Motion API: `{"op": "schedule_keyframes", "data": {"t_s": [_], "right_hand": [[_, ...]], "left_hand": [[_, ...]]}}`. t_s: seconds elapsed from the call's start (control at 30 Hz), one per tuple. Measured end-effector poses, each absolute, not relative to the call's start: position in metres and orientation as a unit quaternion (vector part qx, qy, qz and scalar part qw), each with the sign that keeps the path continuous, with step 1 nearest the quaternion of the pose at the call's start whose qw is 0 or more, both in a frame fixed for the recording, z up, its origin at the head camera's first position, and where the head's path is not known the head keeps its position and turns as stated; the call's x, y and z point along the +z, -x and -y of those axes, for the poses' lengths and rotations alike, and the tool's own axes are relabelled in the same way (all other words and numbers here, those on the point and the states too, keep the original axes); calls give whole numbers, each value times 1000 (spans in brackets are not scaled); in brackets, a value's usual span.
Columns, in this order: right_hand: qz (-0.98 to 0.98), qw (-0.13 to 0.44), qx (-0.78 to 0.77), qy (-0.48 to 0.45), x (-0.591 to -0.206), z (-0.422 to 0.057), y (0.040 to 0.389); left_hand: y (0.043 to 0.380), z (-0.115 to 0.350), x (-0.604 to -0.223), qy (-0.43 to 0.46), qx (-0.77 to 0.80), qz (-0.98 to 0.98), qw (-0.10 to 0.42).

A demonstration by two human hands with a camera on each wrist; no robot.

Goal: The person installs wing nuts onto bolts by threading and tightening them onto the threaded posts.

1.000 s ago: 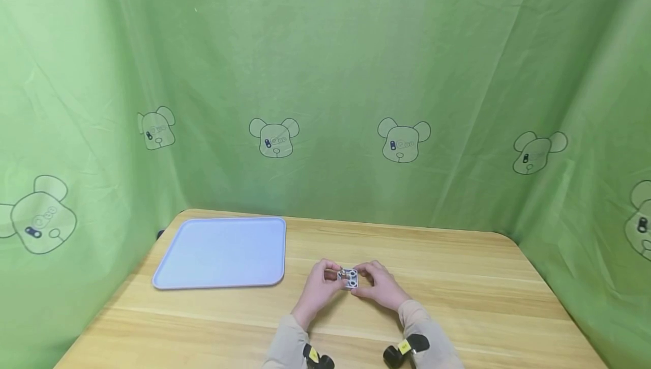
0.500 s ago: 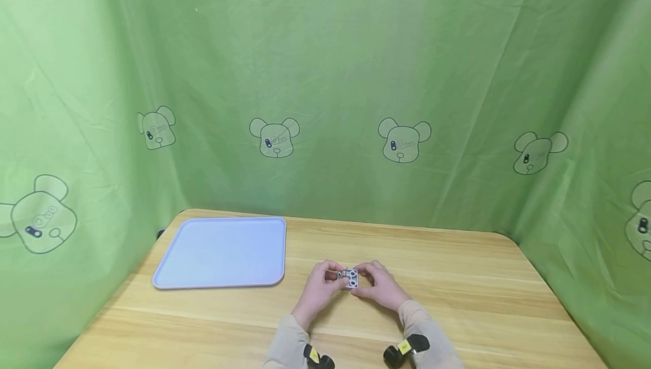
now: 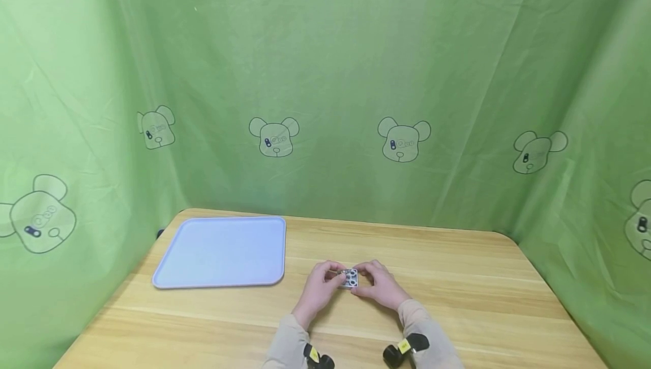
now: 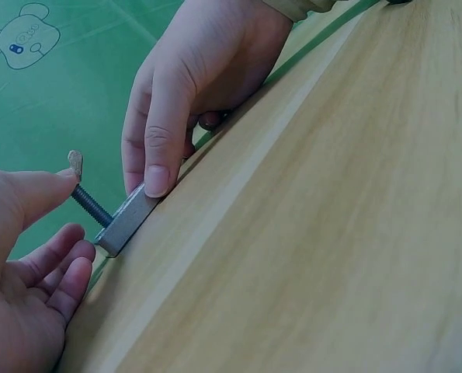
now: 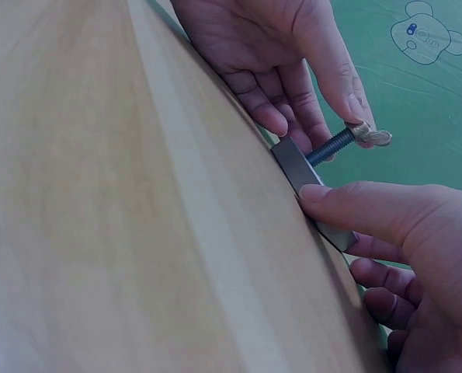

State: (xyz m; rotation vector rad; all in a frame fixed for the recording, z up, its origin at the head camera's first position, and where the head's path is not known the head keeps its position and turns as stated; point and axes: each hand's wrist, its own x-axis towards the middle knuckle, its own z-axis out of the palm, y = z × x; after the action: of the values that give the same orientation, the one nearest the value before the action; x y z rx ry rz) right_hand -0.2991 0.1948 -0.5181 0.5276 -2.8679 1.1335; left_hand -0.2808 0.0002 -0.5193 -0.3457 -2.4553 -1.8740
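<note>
A small metal block [image 3: 354,274] with round holes in its top face lies on the table between both hands. From its left end a threaded bolt [image 4: 92,205] sticks up, topped by a brass-coloured wing nut [image 5: 370,135]. My left hand [image 3: 317,285] has its thumb and a finger at the wing nut, pinching it, while the other fingers curl beside the block's end. My right hand [image 3: 382,286] grips the block at its right end, thumb on the near side and fingers on the far side. In the head view my left thumb partly covers the bolt.
A light blue tray [image 3: 224,253] lies at the back left of the wooden table [image 3: 432,256]. A green curtain [image 3: 330,75] with bear-head prints surrounds the table at the back and sides.
My left thumb has shifted slightly away from me over the wing nut, its fingers moving with it. The block, my right hand and the tray have stayed in place.
</note>
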Motion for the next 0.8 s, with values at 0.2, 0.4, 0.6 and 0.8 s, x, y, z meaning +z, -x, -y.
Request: {"op": "schedule_keyframes", "data": {"t_s": [0.2, 0.4, 0.6, 0.8], "right_hand": [[917, 8, 360, -170, -518, -195, 299], [918, 8, 359, -167, -518, -194, 299], [919, 6, 358, -163, -518, -194, 299], [919, 6, 360, -163, -518, -194, 300]], "left_hand": [[281, 0, -520, 109, -598, 794, 13], [281, -2, -517, 93, -643, 760, -4], [280, -3, -516, 73, -672, 737, -3], [279, -2, -517, 88, -645, 759, 12]]}}
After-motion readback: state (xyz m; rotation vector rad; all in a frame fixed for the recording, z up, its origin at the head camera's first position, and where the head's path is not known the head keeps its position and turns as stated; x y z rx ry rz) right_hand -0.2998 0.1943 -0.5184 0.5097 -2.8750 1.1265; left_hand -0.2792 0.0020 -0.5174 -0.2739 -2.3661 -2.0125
